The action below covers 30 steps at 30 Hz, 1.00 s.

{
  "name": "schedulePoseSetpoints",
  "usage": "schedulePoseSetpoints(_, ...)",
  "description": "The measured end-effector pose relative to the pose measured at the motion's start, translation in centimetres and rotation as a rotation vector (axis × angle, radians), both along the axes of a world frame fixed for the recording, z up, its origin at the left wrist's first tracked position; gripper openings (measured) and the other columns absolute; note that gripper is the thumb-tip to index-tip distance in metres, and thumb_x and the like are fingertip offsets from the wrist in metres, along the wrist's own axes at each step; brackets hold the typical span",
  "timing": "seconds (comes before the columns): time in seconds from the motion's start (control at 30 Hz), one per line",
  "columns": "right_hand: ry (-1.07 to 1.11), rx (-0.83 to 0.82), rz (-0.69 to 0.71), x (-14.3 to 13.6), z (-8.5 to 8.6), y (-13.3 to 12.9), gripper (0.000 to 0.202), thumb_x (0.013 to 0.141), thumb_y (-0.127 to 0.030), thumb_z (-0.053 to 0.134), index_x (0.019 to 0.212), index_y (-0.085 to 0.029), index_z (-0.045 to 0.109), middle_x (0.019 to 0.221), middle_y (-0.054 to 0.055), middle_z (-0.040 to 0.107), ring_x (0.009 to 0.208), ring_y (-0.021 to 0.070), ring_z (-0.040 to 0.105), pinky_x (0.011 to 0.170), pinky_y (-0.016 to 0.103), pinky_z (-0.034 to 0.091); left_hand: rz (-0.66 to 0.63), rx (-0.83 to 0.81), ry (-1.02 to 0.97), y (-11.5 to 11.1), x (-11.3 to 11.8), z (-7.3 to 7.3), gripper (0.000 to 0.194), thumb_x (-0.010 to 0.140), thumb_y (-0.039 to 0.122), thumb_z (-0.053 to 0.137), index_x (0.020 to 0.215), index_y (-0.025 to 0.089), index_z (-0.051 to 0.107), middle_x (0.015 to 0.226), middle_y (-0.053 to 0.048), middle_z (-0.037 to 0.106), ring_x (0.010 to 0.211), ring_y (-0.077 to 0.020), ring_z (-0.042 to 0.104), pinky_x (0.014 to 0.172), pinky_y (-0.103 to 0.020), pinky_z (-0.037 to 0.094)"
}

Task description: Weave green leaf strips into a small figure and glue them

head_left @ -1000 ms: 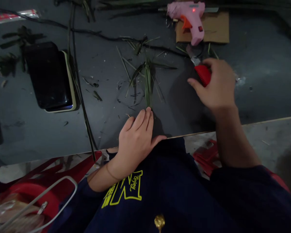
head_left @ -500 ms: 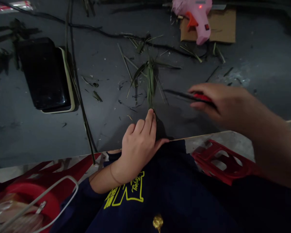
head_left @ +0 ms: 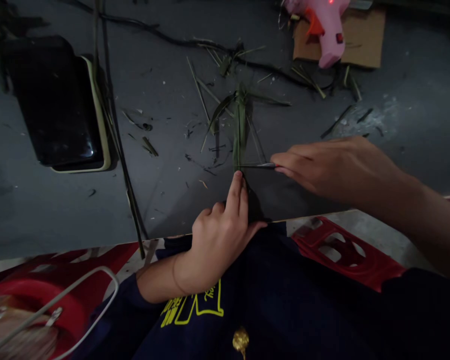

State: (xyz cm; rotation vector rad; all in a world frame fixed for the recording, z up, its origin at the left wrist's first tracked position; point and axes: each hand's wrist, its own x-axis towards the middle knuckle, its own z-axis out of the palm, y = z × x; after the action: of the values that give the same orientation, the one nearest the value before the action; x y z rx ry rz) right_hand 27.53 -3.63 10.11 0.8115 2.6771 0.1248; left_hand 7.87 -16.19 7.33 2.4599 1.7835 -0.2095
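A green figure of folded leaf strips (head_left: pixel 239 127) lies on the grey table, its narrow end toward me. My left hand (head_left: pixel 222 227) presses the tip of that end down with its stretched index finger; the middle finger lies alongside, the thumb sticks out and the other fingers are bent. From the right, my right hand (head_left: pixel 318 162) is closed on a slim bladed tool (head_left: pixel 260 165), a bit of red showing at its grip. The tool's tip reaches the leaf strip just above my left fingertip. Whether it is a knife or scissors, I cannot tell.
A pink glue gun (head_left: pixel 332 35) rests on cardboard (head_left: pixel 363 42) at the back right. A black cable (head_left: pixel 165 41) crosses behind the leaf figure. Dark phone-like devices (head_left: pixel 54 105) and long leaf strips (head_left: pixel 120 150) are at left. Red stools (head_left: pixel 347 252) stand below the edge.
My right hand has brought the bladed tool left and toward me, onto the leaf end. My left hand keeps its place on the tip. The view has shifted slightly.
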Motion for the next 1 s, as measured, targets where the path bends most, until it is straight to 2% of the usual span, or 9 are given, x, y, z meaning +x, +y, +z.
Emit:
schedulePoseSetpoints(0.23,-0.027,-0.017,0.017,0.19,-0.15,0.35,0.035,0.107,-0.024,0.036,0.124,-0.029,0.066,0.093,0.000,0.076,0.073,0.0175,0.068,0.056,0.028,0.027,-0.027,0.050,0.015,0.45,0.06,0.59,0.062,0.104,0.056,0.045,0.139,0.010,0.067,0.155,-0.006,0.049,0.053,-0.0144,0.063,0.041,-0.030,0.049)
schedulePoseSetpoints(0.4,0.080,0.052,0.092,0.55,-0.13,0.40,0.022,0.102,-0.015,0.051,0.117,-0.020,0.067,0.085,-0.001,0.074,0.070,0.0165,0.072,0.054,0.026,0.032,-0.027,0.095,-0.012,0.54,0.04,0.57,0.054,0.101,0.046,0.055,0.136,0.007,0.069,0.150,-0.007,0.055,0.052,-0.0153,0.063,0.039,-0.032,0.050)
schedulePoseSetpoints(0.73,0.091,0.059,0.144,0.42,-0.49,0.78,0.027,0.100,-0.009,0.051,0.122,-0.018,0.065,0.090,0.000,0.075,0.070,0.0154,0.072,0.056,0.027,0.035,0.012,0.054,-0.049,0.34,0.10,0.35,0.052,0.102,0.043,0.055,0.138,0.007,0.066,0.154,-0.006,0.052,0.054,-0.0165,0.063,0.041,-0.036,0.050)
schedulePoseSetpoints(1.0,0.144,0.147,0.165,0.59,-0.02,1.07,0.022,0.098,-0.012,0.055,0.116,-0.019,0.066,0.079,-0.004,0.070,0.065,0.0151,0.070,0.052,0.025,0.031,-0.005,0.042,-0.052,0.65,0.00,0.65,0.052,0.102,0.043,0.055,0.138,0.007,0.066,0.151,-0.007,0.053,0.051,-0.0162,0.063,0.038,-0.035,0.047)
